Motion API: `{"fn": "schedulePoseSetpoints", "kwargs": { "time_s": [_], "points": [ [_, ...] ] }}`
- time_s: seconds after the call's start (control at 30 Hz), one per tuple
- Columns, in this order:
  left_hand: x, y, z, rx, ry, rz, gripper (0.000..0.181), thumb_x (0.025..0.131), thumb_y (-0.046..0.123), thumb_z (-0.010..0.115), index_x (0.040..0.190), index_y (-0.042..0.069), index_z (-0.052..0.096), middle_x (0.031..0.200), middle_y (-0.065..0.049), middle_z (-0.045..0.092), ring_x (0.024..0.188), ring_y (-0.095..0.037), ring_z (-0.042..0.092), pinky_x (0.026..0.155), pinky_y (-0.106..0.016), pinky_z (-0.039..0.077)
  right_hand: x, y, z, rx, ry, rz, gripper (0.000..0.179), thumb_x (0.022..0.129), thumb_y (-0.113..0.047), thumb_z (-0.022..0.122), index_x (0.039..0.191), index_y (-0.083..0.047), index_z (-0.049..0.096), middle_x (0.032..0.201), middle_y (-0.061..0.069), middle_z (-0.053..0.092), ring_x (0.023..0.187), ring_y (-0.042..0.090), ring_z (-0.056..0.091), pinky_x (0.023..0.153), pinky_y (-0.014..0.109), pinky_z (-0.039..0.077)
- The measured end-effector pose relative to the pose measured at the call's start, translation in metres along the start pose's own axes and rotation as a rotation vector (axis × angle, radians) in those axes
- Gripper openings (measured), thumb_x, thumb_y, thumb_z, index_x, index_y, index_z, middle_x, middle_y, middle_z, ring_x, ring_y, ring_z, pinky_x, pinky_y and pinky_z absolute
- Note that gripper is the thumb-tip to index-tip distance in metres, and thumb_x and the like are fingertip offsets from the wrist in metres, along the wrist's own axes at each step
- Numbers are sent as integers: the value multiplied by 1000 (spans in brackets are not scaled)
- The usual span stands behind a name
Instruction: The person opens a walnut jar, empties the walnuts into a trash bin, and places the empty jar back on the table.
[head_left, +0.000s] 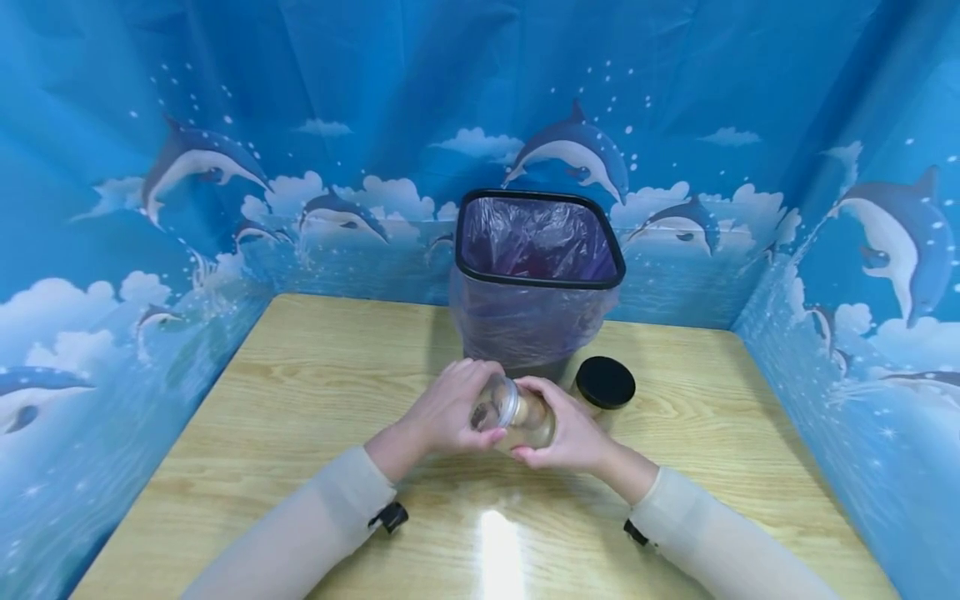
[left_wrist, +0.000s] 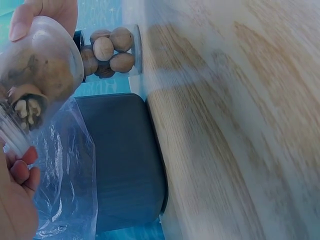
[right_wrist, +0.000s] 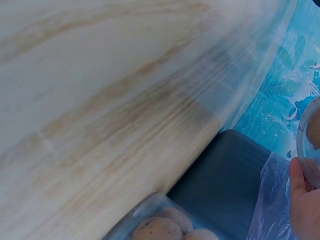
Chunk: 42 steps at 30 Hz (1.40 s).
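Note:
A clear jar with walnuts in it is tilted on its side between my two hands above the table. My left hand grips it around the ringed neck end; what lies under the palm is partly hidden. My right hand holds the base end, thumb and fingers on opposite sides. In the left wrist view a cracked walnut shows its kernel near the neck. Just behind my right hand stands another jar with a black lid; the left wrist view shows whole walnuts inside it.
A dark bin with a black rim and a purple plastic liner stands beyond my hands at the table's back edge. Blue dolphin-printed curtains enclose the wooden table at the back and sides.

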<state>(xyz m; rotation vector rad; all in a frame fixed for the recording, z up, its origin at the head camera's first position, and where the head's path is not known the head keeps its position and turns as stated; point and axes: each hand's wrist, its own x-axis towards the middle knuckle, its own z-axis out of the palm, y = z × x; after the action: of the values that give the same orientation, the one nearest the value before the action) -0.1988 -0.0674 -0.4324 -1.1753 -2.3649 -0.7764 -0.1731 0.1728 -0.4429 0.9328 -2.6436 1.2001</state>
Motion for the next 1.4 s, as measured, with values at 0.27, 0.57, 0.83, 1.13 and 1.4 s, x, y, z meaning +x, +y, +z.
{"fn": "schedulePoseSetpoints", "kwargs": {
  "time_s": [0.27,0.57,0.83,1.13,1.4],
  "points": [
    [1,1,3,-8,-3,-35,97,86,87,16,125,6,54,104,-2,61,89,-17,52,77,-36,44,1,0,1,-8,18,-20,88,65,-25,90,141,-16,48,128,2,59,108,17,58,91,42,50],
    [1,2,4,-25,-13,-69,100,86,86,15,127,3,53,109,-5,62,90,-19,52,81,-38,44,4,-2,0,-19,6,-12,88,67,-26,89,143,-15,46,131,4,57,110,19,57,92,44,50],
    [0,2,3,-44,-19,-111,102,85,87,15,128,3,52,111,-5,61,91,-19,51,83,-39,43,6,-2,0,-19,-2,-36,88,67,-27,88,143,-13,46,132,4,56,113,19,56,94,44,49],
    [4,4,-4,-67,34,-113,102,83,89,18,127,4,53,114,-8,63,103,-25,57,94,-47,44,10,-3,-9,42,-36,-40,97,67,-32,93,147,-13,42,139,6,52,121,23,54,99,51,46],
    [7,3,-8,-41,45,-82,102,84,89,19,130,4,52,114,-8,64,100,-24,58,94,-46,45,11,-2,-9,55,-8,-29,100,64,-34,96,146,-20,42,139,0,52,120,20,54,100,49,46]
  ]
}}
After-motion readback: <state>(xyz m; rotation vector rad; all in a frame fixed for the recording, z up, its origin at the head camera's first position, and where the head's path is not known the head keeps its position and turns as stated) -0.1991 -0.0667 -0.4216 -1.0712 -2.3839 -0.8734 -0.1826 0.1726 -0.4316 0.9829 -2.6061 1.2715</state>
